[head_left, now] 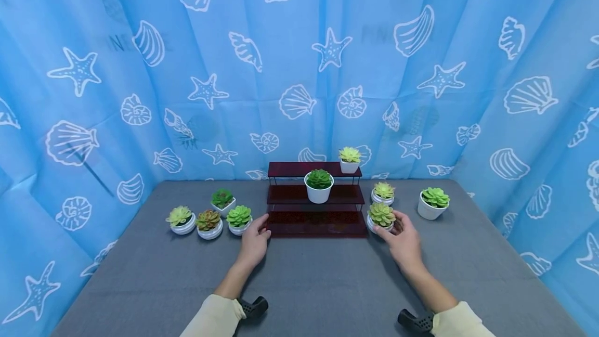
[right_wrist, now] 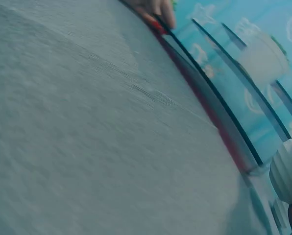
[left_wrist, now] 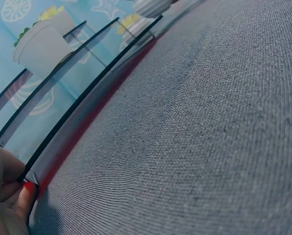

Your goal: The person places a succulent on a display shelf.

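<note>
A dark red three-tier display shelf stands at the middle of the table. My left hand holds its lowest tier at the front left corner, with the thumb and a finger at the edge in the left wrist view. By the opposite end of that tier, my right hand grips a yellow-green potted succulent; its ribbed white pot shows between the fingers in the right wrist view. On the middle tier sits a dark green succulent in a white pot. A pale yellow-green one occupies the top tier's right end.
Left of the shelf are several potted succulents, among them a reddish one and a green one close to my left hand. Behind the gripped pot stands another yellowish succulent; farther right is a green one. A blue curtain hangs behind.
</note>
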Motion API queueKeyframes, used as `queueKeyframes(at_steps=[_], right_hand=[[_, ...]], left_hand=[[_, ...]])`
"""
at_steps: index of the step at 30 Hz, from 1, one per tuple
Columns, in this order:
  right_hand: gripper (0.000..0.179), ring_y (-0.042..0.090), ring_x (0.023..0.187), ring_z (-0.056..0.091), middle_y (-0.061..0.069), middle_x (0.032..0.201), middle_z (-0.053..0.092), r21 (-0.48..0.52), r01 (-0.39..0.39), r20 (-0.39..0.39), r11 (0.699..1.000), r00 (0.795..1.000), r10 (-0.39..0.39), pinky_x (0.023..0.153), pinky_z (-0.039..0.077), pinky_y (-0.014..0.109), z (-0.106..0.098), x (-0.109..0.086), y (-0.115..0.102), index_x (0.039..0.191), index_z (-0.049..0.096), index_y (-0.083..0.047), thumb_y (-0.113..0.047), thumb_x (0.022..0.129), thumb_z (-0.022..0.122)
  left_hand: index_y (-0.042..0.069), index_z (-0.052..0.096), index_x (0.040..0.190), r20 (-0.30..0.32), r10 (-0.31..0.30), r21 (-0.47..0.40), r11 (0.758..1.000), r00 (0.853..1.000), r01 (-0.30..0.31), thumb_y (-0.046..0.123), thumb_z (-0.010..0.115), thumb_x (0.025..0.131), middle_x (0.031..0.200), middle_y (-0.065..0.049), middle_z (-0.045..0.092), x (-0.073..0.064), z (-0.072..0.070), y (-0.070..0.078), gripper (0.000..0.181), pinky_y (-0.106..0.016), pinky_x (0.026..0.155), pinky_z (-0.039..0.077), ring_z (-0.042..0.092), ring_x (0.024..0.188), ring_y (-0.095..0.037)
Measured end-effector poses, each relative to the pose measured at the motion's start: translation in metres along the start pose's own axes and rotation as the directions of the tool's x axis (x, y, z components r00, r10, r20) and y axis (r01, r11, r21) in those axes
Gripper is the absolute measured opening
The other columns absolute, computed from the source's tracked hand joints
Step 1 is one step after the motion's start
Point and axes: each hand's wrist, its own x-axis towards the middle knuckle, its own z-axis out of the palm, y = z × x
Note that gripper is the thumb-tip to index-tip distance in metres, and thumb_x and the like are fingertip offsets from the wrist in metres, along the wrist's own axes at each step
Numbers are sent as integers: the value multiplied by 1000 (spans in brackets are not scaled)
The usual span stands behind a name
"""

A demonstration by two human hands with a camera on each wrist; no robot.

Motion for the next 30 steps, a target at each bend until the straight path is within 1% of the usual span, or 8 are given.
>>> queueKeyframes(at_steps=[3, 7, 10, 16, 21, 24, 28, 30], right_hand=[[63, 29, 114, 53, 25, 130, 54, -57, 43, 17, 997, 999, -42, 85, 44, 19, 8, -4, -3, 138, 43, 4, -13, 87, 75], [61, 31, 111, 55, 24, 128, 57, -82, 85, 45, 993, 996, -81, 91, 47, 39, 18, -5, -8, 136, 47, 2, -13, 85, 77], [61, 33, 111, 57, 25, 126, 58, -94, 107, 64, 990, 993, -101, 91, 47, 46, 25, -3, -11, 135, 49, 2, -11, 83, 78], [59, 34, 108, 60, 24, 122, 61, -123, 136, 106, 983, 987, -123, 89, 49, 46, 40, 2, -17, 132, 51, 3, -11, 82, 79], [59, 32, 106, 61, 23, 119, 63, -111, 137, 150, 984, 981, -120, 87, 50, 45, 51, 3, -23, 132, 52, 2, -12, 82, 79], [59, 31, 105, 61, 22, 119, 63, -108, 133, 164, 985, 980, -115, 87, 50, 45, 56, 3, -26, 132, 52, 1, -13, 82, 79], [58, 31, 105, 61, 21, 118, 63, -94, 142, 173, 985, 977, -124, 87, 51, 44, 62, 3, -27, 131, 53, 1, -12, 81, 80], [59, 31, 106, 61, 22, 118, 63, -81, 151, 175, 985, 975, -135, 87, 51, 44, 64, 4, -26, 131, 53, 1, -11, 81, 80]], left_hand=[[-13, 49, 134, 6, 4, 9, 1000, 1000, -4, -13, 51, 90, 136, -30, 47, -1, -1, 0, 45, -47, 100, 43, 47, 124, -41], [-13, 49, 134, 5, 12, 19, 1000, 1000, -12, -14, 51, 90, 136, -31, 48, -1, 0, 0, 45, -47, 100, 44, 47, 124, -41], [-13, 49, 134, 4, 9, 19, 1000, 1000, -9, -13, 51, 90, 136, -31, 48, 0, -1, 1, 44, -47, 100, 44, 47, 125, -41], [-13, 50, 133, 3, 26, 39, 999, 1000, -26, -8, 53, 93, 134, -31, 49, 1, -2, 0, 40, -48, 99, 45, 49, 122, -41], [-13, 48, 135, 3, 48, 58, 997, 999, -48, -7, 55, 93, 133, -31, 50, 4, -1, -3, 42, -47, 98, 45, 50, 120, -40], [-7, 43, 142, 25, 34, 40, 999, 999, -35, -7, 56, 93, 138, -28, 48, 4, -1, -4, 50, -47, 100, 44, 50, 121, -39], [4, 33, 151, 74, 4, -8, 1000, 997, -3, -6, 56, 95, 146, -22, 40, 4, -2, -3, 62, -48, 104, 39, 45, 126, -37], [6, 29, 153, 90, 7, -23, 1000, 996, -5, -5, 55, 95, 148, -22, 38, 4, -2, -2, 64, -50, 105, 37, 42, 128, -38]])
